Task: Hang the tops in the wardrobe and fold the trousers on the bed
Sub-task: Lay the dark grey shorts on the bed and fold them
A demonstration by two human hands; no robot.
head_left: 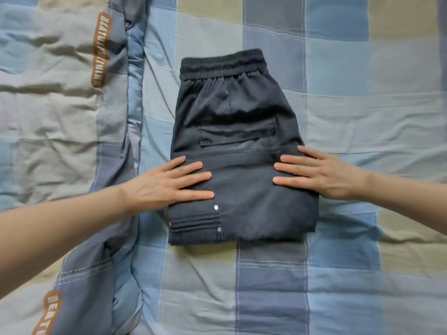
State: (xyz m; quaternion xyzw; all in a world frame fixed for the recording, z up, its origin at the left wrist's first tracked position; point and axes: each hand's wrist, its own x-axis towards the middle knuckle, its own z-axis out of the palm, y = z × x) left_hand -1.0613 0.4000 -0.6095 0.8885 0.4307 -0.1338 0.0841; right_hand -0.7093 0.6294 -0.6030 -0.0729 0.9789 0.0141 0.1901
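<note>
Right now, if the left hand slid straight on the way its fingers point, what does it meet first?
The left hand lies flat on the folded dark grey trousers, fingers pointing right. Sliding straight on across the cloth, it would probably meet the fingertips of the right hand, which presses the same fold opposite.

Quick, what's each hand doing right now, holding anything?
Left hand: open, fingers flat, pressing on the folded trousers.
Right hand: open, fingers flat on the trousers too, holding nothing.

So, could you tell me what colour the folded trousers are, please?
Dark charcoal grey trousers, clearest in the head view.
</note>
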